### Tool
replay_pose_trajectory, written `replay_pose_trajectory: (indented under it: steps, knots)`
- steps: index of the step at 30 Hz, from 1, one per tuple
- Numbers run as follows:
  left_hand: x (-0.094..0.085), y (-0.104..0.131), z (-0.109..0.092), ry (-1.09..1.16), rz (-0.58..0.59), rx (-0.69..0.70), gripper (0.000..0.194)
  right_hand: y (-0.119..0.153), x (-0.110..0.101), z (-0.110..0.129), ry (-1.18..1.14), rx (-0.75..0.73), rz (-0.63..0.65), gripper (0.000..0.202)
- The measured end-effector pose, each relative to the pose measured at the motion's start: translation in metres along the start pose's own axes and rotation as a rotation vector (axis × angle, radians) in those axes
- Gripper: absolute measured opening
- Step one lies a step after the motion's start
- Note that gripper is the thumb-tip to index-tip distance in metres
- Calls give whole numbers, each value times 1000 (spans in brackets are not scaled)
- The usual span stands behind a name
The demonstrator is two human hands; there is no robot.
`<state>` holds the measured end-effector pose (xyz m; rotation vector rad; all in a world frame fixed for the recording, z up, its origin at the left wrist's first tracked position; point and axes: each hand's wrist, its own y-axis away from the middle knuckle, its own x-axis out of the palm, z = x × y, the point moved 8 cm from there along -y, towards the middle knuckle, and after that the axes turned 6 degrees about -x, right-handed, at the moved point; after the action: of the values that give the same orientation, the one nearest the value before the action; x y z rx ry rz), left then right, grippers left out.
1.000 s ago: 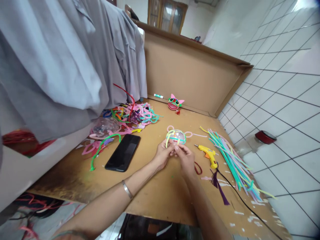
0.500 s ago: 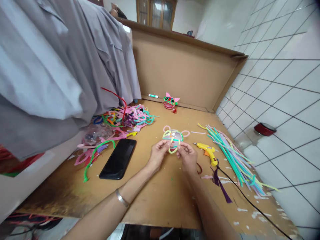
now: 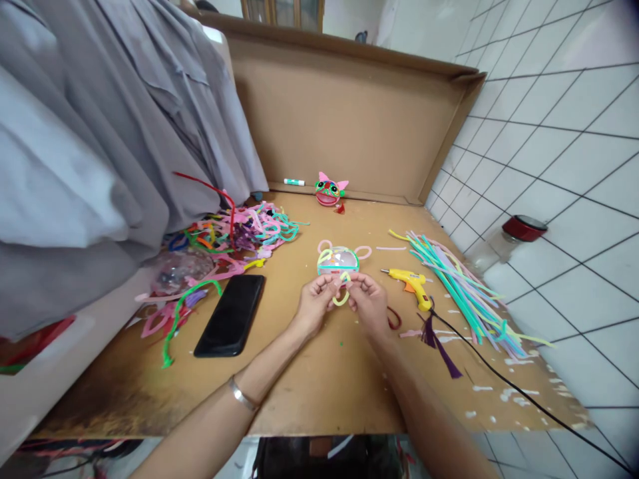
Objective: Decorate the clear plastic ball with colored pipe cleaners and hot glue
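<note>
Between my two hands is a pale yellow pipe cleaner [image 3: 341, 299] bent into a loop, its ends brought together at the top. My left hand [image 3: 315, 303] pinches it from the left, and my right hand [image 3: 368, 303] pinches it from the right. Just beyond the fingertips rests a clear round shell [image 3: 344, 257], trimmed with a teal strip, a yellow loop and pink loops like ears. To the right of my right hand lies a yellow glue gun [image 3: 409, 282]. A dark red curved piece [image 3: 395, 319] sits close by my right wrist.
At right lie a bundle of pastel pipe cleaners [image 3: 449, 286], a purple tassel [image 3: 439, 346] and a black cord [image 3: 504, 379]. A black phone [image 3: 229, 316] and a tangled craft pile [image 3: 254, 229] are at left. A finished animal face [image 3: 329, 191] stands at the back beside a marker [image 3: 294, 181].
The yellow loop's ends have come together as my hands drew closer. It now sits nearer to me, apart from the shell's front. The view has shifted slightly.
</note>
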<state>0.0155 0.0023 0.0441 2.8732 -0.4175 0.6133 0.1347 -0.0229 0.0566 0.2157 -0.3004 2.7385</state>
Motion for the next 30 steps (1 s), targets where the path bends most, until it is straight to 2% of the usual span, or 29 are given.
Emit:
replay_pose_trajectory:
  steps: [9,24,30]
  knots:
    - [2,2,-1,-31,5,43,51,3,2,0,-24,80,1,28]
    - [-1,-1,12,-15,14,11,49,7,6,2,-16,63,24,25]
    - [1,0,9,-4,0,3,50,7,6,1,-5,56,41,24]
